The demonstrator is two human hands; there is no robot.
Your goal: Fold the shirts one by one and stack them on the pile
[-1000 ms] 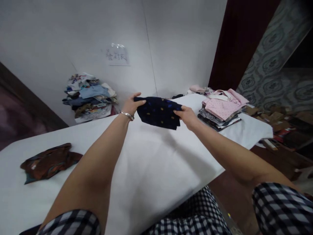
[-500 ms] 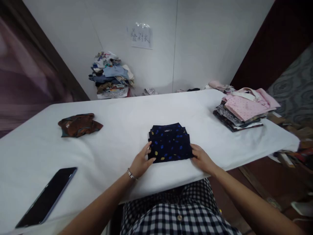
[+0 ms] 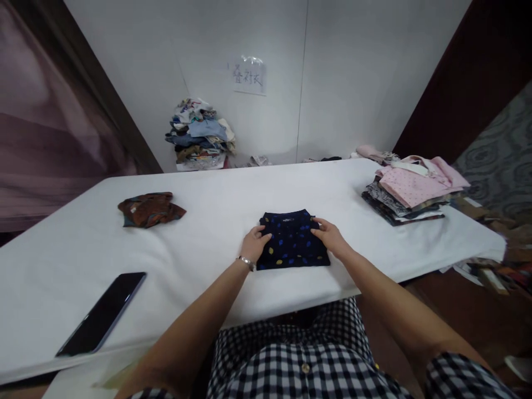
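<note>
A dark navy shirt (image 3: 293,246) with blue and yellow leaf shapes lies folded into a flat block near the table's front edge, its collar at the far side. My left hand (image 3: 254,244) is at its left edge, thumb on top and fingers curled along the side. At the upper right edge, my right hand (image 3: 330,235) pinches the fabric between thumb and fingers. What the fingertips do under the cloth is hidden. A bracelet (image 3: 248,262) circles my left wrist.
A crumpled brown garment (image 3: 152,210) lies left on the white-covered table (image 3: 216,194), with a phone (image 3: 103,313) nearer the front-left edge. Folded clothes topped by a pink garment (image 3: 419,180) form a stack at right. Behind the table rises a clothes pile (image 3: 203,133); a paper sign (image 3: 249,76) hangs on the wall.
Both hands have slid from the shirt's near corners toward its collar end. The shirt stays folded in about the same place. The camera view has shifted slightly.
</note>
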